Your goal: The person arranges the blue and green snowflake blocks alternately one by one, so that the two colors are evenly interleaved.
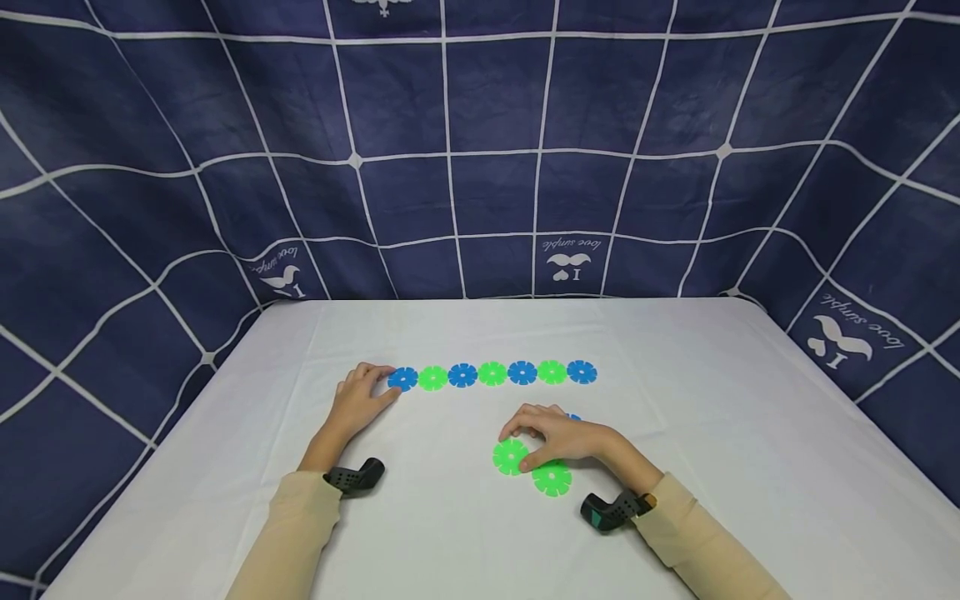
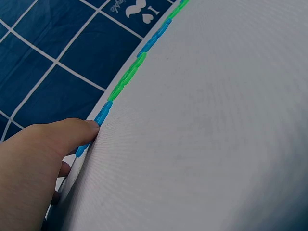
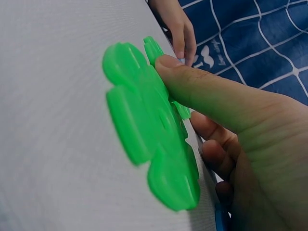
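Toward the far side of the white table [image 1: 450, 533], seven notched discs [image 1: 487, 374] lie in a row, blue and green by turns. At its left end, the left hand [image 1: 358, 403] pinches the last blue disc [image 1: 405, 384] between thumb and finger. Nearer and to the right, the right hand [image 1: 561, 435] grips a green disc [image 1: 505, 460] by its edges, a second green disc [image 1: 546, 481] just beside it (a blue one [image 1: 573, 416] peeks out behind that hand). Beyond hangs a checked blue curtain [image 1: 491, 200].

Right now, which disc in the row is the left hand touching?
The blue disc at the left end; the left hand touches none of the other six discs.
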`<state>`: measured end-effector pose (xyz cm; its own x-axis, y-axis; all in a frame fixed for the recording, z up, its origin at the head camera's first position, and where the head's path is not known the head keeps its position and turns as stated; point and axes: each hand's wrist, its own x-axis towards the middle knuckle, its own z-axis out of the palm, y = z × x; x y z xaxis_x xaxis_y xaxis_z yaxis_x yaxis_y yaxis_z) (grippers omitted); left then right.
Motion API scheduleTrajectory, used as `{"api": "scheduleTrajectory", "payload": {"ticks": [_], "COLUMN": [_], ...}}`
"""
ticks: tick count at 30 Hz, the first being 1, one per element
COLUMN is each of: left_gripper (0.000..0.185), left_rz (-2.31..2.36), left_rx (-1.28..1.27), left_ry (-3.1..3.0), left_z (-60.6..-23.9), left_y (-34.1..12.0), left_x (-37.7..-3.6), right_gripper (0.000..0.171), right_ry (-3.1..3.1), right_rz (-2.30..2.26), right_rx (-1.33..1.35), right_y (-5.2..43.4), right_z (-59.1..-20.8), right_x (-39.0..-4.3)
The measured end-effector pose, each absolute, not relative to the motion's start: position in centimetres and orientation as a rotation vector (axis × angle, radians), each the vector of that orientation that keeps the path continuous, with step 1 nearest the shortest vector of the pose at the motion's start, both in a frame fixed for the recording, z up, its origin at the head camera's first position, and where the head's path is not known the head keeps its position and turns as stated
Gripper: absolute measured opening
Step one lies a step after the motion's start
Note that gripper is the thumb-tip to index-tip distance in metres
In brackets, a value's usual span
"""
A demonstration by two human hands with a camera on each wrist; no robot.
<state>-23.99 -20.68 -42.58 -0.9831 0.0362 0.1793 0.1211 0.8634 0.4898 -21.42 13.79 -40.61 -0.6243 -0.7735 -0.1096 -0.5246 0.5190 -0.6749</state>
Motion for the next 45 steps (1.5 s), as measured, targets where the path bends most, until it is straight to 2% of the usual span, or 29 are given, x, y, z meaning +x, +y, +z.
{"api": "scheduleTrajectory", "payload": {"ticks": [31, 45], "left_gripper": [0.05, 0.05], "left_rz": [-0.765, -0.768], "left_rx": [-0.092, -0.089], "left_ry": [-2.892, -2.894], "left_z": [-42.68, -42.63], "left_y": [-20.74, -20.64], "left_x": [-23.99, -24.12], "right_gripper": [0.037, 0.031], "right_ry": [2.251, 2.1], "right_rz": [-1.0, -1.148], "right_rx": [-1.076, -0.962], "right_y": [13.66, 14.45], "right_z": [-40.41, -39.72], "right_x": [-21.59, -22.24]}}
